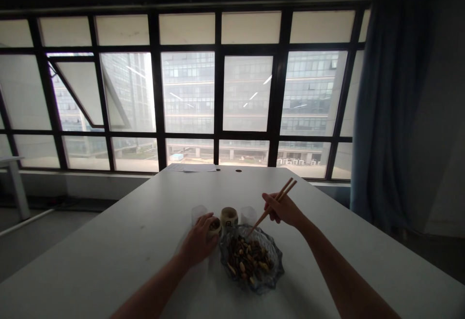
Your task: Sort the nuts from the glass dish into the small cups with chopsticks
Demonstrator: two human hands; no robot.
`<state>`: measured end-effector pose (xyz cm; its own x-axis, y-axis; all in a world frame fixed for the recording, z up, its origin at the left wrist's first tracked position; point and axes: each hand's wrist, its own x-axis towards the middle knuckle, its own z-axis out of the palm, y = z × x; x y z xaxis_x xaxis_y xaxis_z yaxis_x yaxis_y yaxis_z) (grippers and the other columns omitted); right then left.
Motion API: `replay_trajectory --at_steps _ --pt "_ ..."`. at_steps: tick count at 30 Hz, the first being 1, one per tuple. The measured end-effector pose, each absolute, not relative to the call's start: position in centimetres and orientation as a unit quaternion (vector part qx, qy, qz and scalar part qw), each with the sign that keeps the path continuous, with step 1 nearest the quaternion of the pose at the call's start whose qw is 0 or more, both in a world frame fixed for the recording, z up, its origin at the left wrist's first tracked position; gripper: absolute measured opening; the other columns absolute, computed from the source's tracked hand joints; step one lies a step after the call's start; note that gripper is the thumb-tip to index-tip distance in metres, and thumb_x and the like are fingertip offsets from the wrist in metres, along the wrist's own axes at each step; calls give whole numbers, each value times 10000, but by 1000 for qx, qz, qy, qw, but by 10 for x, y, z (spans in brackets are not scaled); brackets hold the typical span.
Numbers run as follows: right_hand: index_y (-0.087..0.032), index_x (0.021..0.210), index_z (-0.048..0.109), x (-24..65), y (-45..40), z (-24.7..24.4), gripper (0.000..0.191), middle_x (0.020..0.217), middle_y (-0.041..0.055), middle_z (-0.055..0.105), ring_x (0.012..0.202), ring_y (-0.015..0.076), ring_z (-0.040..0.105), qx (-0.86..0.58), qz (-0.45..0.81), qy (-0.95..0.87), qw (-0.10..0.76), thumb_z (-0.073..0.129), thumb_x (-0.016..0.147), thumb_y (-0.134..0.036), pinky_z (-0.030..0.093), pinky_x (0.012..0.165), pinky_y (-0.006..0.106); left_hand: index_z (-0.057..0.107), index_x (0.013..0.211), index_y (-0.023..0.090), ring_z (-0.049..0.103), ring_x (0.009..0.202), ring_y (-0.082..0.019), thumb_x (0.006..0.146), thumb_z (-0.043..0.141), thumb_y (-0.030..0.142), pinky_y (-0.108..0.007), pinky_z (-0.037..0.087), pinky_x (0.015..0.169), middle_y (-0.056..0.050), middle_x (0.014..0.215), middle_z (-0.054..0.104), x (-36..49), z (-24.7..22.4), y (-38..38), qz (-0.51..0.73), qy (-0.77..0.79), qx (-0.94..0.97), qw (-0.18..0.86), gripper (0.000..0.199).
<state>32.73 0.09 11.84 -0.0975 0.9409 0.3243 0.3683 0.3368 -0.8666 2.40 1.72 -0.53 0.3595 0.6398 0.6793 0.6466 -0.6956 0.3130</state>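
Note:
My left hand (198, 242) is wrapped around a small light-coloured cup (215, 227) with something dark inside, just left of the bowl. In my right hand (285, 209) is a pair of wooden chopsticks (263, 216), slanting down to the left. Their tips reach over the far rim of a scalloped clear glass bowl (278, 261); no piece can be made out between them. Mixed brown and yellowish nuts or seeds (249, 256) lie in the bowl. A second small cup (228, 217) with a dark mark stands behind it, between two translucent plastic cups, one left (198, 211) and one right (249, 215).
Everything stands on a long white table (152, 241). Papers (191, 167) lie at its far end near two round holes. Beyond is a wall of windows (187, 91), one tilted open. A blue curtain (385, 115) hangs right; another white table (16, 183) stands left.

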Motion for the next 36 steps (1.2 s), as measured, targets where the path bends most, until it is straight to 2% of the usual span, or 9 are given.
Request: replay_trajectory --at_steps 6,12,18,26,36 --pt "-158 597 601 326 -9 124 605 418 14 575 316 85 481 -503 328 -712 364 582 760 -740 357 343 194 539 1238 221 533 1278 -283 774 582 147 -502 497 1069 -128 1338 577 24 -5 17 -414 -376 -829 4 472" --pt "-163 591 579 330 -11 128 557 434 15 577 330 86 488 -531 266 -728 341 557 832 -664 379 361 199 542 1228 229 531 1276 -283 768 574 140 -508 498 1063 -120 1324 581 25 -3 15 -416 -373 -829 8 469" --pt "-168 581 576 328 -13 128 529 471 30 608 373 113 544 -513 252 -764 300 587 824 -638 421 384 215 552 1214 235 537 1269 -280 762 579 142 -492 506 1054 -113 1309 588 25 -1 14 -416 -374 -829 8 462" --pt "-170 598 601 323 -14 126 522 492 34 631 389 119 563 -498 275 -764 305 606 813 -646 431 406 220 545 1222 268 536 1269 -286 766 579 138 -509 510 1043 -103 1312 585 26 -2 14 -421 -370 -828 1 476" --pt "-164 640 612 322 -8 120 544 516 36 640 409 116 565 -492 279 -759 323 589 813 -679 425 420 216 545 1220 247 532 1272 -281 773 576 143 -507 501 1057 -108 1311 584 26 -2 14 -415 -372 -830 1 460"
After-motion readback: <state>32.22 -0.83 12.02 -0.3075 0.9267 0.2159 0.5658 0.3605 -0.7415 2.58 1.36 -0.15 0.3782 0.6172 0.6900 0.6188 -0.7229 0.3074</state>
